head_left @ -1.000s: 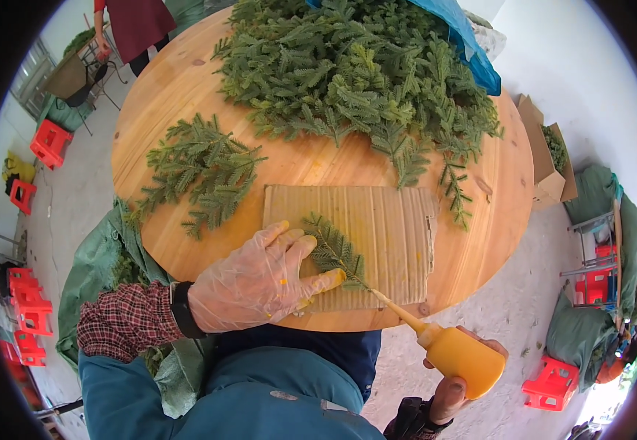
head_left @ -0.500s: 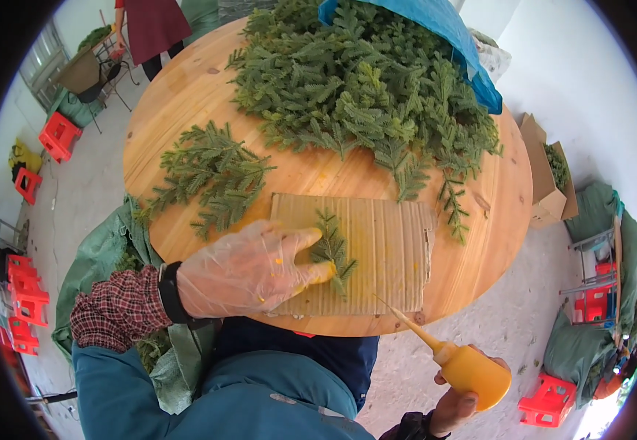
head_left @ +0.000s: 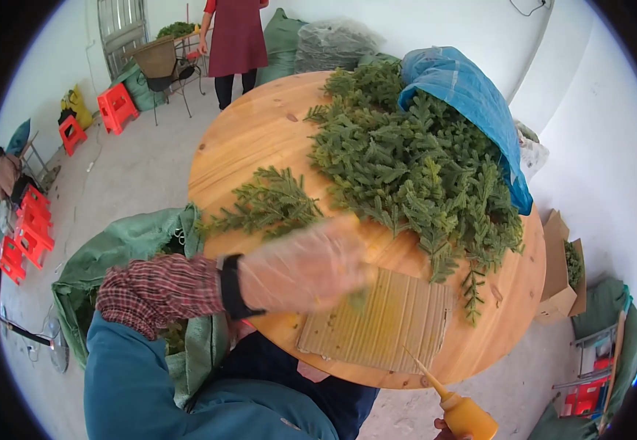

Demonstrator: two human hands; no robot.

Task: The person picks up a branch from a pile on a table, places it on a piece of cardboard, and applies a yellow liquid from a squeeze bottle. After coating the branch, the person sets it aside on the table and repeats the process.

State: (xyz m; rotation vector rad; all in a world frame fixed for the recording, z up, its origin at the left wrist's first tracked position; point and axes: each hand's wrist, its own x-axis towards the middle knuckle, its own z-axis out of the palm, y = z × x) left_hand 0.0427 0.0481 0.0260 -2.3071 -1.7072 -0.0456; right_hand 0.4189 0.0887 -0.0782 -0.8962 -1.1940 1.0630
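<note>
My left hand (head_left: pixel 307 265), in a clear plastic glove, is smeared by motion above the near-left part of the cardboard sheet (head_left: pixel 406 315). A blurred green fir sprig (head_left: pixel 358 299) hangs at its fingertips, mostly hidden by the hand. Yellow smears mark the cardboard. At the lower edge, my right hand (head_left: pixel 444 428) is closed round a yellow squeeze bottle (head_left: pixel 471 419) with a long thin nozzle, whose tip points up at the cardboard's near right part. Only a few fingers of that hand show. Beyond my left hand lies a small bunch of fir branches (head_left: pixel 274 199).
A large fir heap (head_left: pixel 421 161) spills from a blue bag (head_left: pixel 465 95) on the round wooden table (head_left: pixel 241 139). An open green sack (head_left: pixel 113 242) stands at my left, a cardboard box (head_left: pixel 557 293) right of the table. Red stools (head_left: pixel 117 106) and a person (head_left: pixel 238 44) are farther off.
My left hand has lifted off the cardboard, taking the fir sprig with it. The view has shifted, so the table sits lower and farther right. The bottle stays in my right hand.
</note>
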